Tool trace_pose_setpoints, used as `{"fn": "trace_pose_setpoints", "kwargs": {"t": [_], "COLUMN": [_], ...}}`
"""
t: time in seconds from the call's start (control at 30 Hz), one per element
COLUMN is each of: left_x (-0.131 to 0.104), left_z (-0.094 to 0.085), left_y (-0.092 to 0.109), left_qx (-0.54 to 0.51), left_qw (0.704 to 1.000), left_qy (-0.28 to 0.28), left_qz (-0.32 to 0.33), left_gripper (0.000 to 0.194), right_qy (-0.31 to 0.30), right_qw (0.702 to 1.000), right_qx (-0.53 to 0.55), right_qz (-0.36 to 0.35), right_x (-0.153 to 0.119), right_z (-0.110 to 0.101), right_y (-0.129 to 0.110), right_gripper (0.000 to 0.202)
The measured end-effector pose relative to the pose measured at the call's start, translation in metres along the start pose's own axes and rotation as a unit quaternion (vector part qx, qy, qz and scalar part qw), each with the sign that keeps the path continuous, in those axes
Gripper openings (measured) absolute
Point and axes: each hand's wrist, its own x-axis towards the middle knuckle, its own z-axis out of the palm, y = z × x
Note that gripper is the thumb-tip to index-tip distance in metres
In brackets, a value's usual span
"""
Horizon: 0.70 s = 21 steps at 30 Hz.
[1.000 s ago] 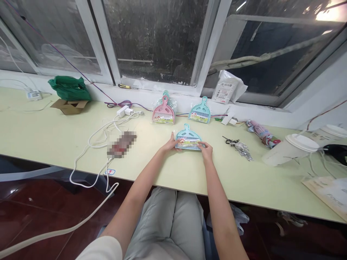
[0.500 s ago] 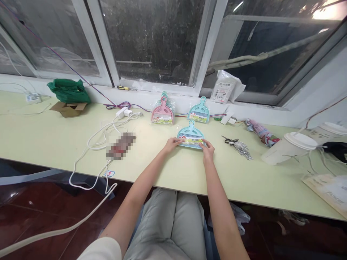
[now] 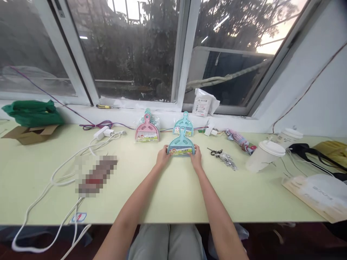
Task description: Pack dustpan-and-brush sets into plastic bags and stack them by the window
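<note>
Both of my hands hold a blue toy-sized dustpan and brush set (image 3: pixel 181 141), with a yellow-green label across its lower part. My left hand (image 3: pixel 162 157) grips its lower left corner, fingers behind and thumb in front. At the lower right corner, my right hand (image 3: pixel 197 158) grips it the same way. The set's handle points up and overlaps the lower edge of a teal dustpan set (image 3: pixel 185 121) behind it. To the left, a pink dustpan set (image 3: pixel 147 129) in clear wrapping stands in front of several teal ones.
Keys (image 3: pixel 224 159), a folded umbrella (image 3: pixel 240 141) and a lidded paper cup (image 3: pixel 264 157) lie or stand to the right. Left are a white cable (image 3: pixel 61 166), a blurred-out object (image 3: pixel 97 177) and a cardboard box (image 3: pixel 32 133). A white packet (image 3: pixel 203 104) rests on the window ledge.
My view has tilted up and shifted right. My hands have moved the blue dustpan set back and tipped it more upright, so its handle now overlaps the teal set behind.
</note>
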Motion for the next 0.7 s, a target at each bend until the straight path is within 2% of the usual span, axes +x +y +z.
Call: {"fn": "trace_pose_setpoints", "kwargs": {"t": [0.13,0.3,0.37,0.43,0.5,0.57,0.63,0.7], "left_x": [0.054,0.148,0.187,0.218,0.238,0.247,0.248,0.245], "left_z": [0.028,0.063,0.077,0.089,0.098,0.102,0.103,0.103], "left_y": [0.000,-0.021,-0.030,-0.036,-0.040,-0.043,-0.043,-0.043], "left_qx": [0.051,0.095,0.109,0.138,0.189,0.238,0.256,0.249], "left_qw": [0.997,0.988,0.984,0.981,0.974,0.964,0.959,0.960], "left_qy": [0.013,0.066,0.103,0.127,0.127,0.119,0.116,0.123], "left_qz": [0.051,0.105,0.096,0.052,0.014,0.013,0.026,0.027], "left_gripper": [0.043,0.047,0.052,0.053,0.050,0.044,0.038,0.037], "right_qy": [0.026,0.053,0.056,0.061,0.061,0.056,0.050,0.045], "right_qw": [0.999,0.997,0.995,0.986,0.959,0.927,0.909,0.902], "right_qx": [-0.017,0.002,-0.034,-0.139,-0.272,-0.369,-0.413,-0.427], "right_qz": [-0.019,-0.053,-0.071,-0.069,-0.051,-0.038,-0.032,-0.035], "right_x": [0.053,0.133,0.166,0.193,0.212,0.222,0.224,0.222], "right_z": [0.010,0.041,0.055,0.069,0.079,0.085,0.085,0.083], "right_y": [0.020,0.058,0.075,0.088,0.096,0.101,0.103,0.104], "right_gripper": [0.056,0.052,0.054,0.057,0.059,0.061,0.062,0.063]}}
